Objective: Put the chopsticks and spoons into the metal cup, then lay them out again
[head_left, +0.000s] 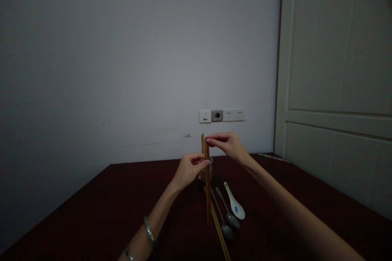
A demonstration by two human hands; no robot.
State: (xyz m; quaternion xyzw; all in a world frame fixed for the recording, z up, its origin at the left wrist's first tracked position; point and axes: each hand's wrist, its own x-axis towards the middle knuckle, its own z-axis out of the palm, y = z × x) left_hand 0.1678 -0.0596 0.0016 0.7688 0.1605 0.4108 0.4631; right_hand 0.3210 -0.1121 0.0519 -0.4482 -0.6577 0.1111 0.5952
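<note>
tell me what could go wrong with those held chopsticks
The held brown wooden chopsticks might slip, since only the fingers of the left hand and right hand grip them. If dropped, they could knock the loose light-brown wooden chopsticks into the grey long-handled metal spoon beside them.

Left hand (190,168): one. Right hand (232,146): one. Metal container (203,175): one, far. Held chopsticks (208,195): bunched, exact number unclear. Upright chopsticks (202,143), far: two visible. Lying chopsticks (219,229), near: two visible. Metal spoons (233,221): two. White spoon (236,207): one, right of these. Bracelets (148,228): two, near left. Grey wall plate (217,115): one.
</note>
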